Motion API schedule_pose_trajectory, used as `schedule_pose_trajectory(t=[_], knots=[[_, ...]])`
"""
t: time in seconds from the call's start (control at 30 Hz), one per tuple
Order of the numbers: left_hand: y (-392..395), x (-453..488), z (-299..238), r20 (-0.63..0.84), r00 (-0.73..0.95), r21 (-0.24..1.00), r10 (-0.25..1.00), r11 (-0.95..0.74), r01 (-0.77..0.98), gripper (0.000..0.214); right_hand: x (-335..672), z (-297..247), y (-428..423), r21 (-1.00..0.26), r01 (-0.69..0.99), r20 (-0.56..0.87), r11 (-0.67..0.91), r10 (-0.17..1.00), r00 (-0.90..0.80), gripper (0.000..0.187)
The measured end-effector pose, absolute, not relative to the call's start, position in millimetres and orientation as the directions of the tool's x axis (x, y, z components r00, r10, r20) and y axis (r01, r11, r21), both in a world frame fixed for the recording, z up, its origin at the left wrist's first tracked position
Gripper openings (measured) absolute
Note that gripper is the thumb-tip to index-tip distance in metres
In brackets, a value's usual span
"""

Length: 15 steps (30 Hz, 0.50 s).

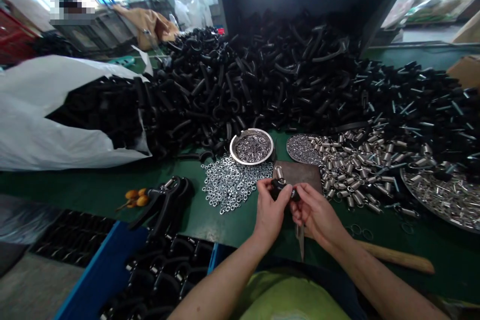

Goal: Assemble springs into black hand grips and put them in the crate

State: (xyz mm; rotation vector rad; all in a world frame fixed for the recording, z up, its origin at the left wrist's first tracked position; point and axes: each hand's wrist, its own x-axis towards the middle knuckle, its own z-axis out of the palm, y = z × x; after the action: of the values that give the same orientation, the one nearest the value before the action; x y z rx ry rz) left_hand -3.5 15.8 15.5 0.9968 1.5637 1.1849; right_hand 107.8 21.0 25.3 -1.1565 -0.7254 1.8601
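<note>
Between my two hands is a small black plastic part [276,189]. My left hand [270,212] is closed around its left side, thumb on top. My right hand [310,210] pinches its right end, and the fingertips of both hands nearly meet. A metal coil spring [279,174] stands just above the part; whether it is attached I cannot tell. Behind the hands lies a flat brown plate [305,174]. A pointed metal blade [301,242] shows below my right fingers; how it is supported is hidden.
Loose nuts [228,185] spread left of my hands, beside a metal bowl [270,147] of small pins. Springs [348,167] are heaped at right. Black handles [243,75] pile up behind. A wooden handle [401,257] lies at front right, a blue crate [93,270] at front left.
</note>
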Motion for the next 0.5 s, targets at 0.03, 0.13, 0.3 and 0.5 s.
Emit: schedule_pose_trajectory(t=[0.03,0.13,0.3,0.5], knots=[[15.1,-3.5,13.9,-0.152,-0.284,0.966,0.947,0.203,0.161,0.041,106.6,22.0,22.5,-0.750,-0.405,-0.457,-0.523,0.852,-0.254,0.029],[15.9,-8.1,7.7,-0.119,-0.216,0.901,0.969,0.197,0.387,0.058,111.6,11.5,28.3,-0.754,-0.354,-0.477,-0.553,0.832,-0.283,0.030],[25.0,-21.1,-4.5,-0.103,-0.004,0.714,0.995,0.077,0.696,0.060,132.3,12.8,68.2,-0.894,0.436,-0.300,-0.106,0.864,-0.404,0.026],[36.2,-17.8,-16.3,0.100,0.187,0.461,0.977,-0.212,0.862,0.055,78.8,27.4,154.5,-0.423,0.728,0.132,0.539,0.832,-0.539,0.017]])
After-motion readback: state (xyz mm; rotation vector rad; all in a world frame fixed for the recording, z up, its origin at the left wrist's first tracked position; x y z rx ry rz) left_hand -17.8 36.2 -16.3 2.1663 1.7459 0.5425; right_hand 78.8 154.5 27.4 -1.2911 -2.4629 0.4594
